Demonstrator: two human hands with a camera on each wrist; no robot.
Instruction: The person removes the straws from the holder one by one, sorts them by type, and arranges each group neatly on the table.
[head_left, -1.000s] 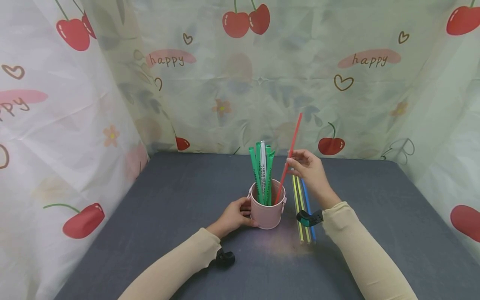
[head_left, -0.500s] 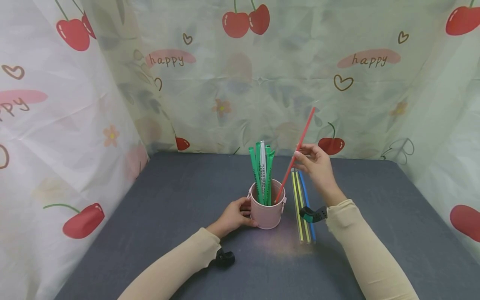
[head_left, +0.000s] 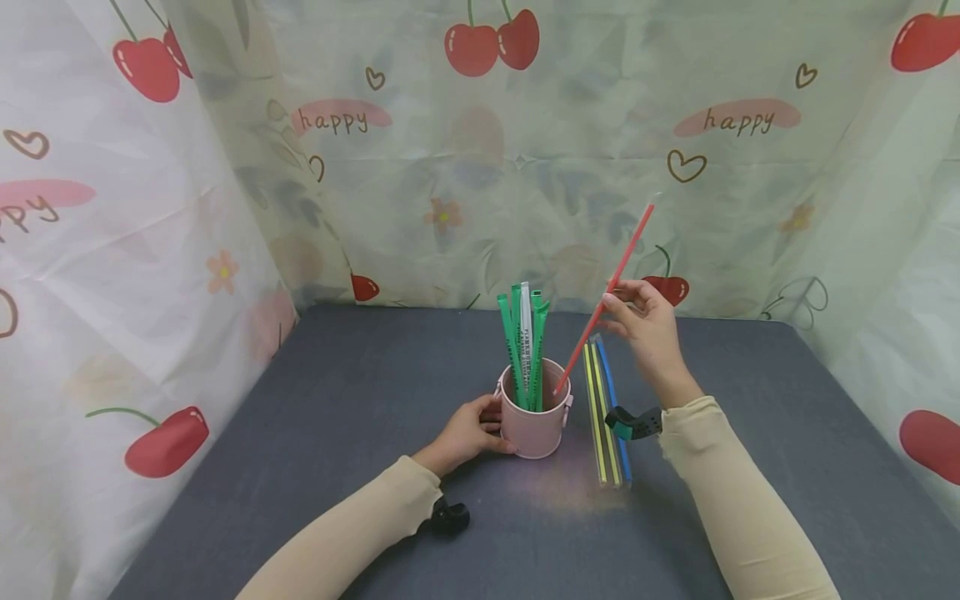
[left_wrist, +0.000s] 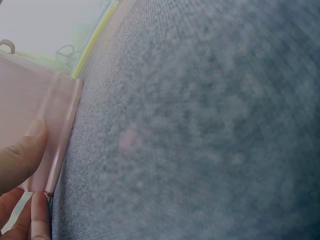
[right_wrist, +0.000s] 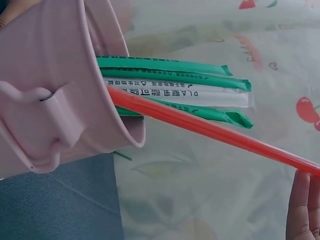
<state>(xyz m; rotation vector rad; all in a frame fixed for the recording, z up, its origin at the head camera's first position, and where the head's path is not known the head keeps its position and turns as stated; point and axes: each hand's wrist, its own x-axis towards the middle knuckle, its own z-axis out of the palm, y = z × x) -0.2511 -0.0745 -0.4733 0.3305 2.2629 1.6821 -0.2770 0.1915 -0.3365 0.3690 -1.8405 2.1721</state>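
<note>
On the dark, fine-grained tabletop [head_left: 390, 375], a pink pail [head_left: 531, 437] is gripped at its side by the left hand [head_left: 467, 430], thumb and fingers curled about the wall. Above and right of it, a smooth red straw [right_wrist: 200, 124] is pinched aslant by the right hand [head_left: 647, 332], lower end within the pail's mouth. Smooth, round walls noted. Slim green wrappers [right_wrist: 165, 64] and one white wrapper [right_wrist: 215, 95], dark-printed, are held upright inside. Yellow straws [head_left: 597, 417] and a blue straw [head_left: 609, 375] are laid alongside.
</note>
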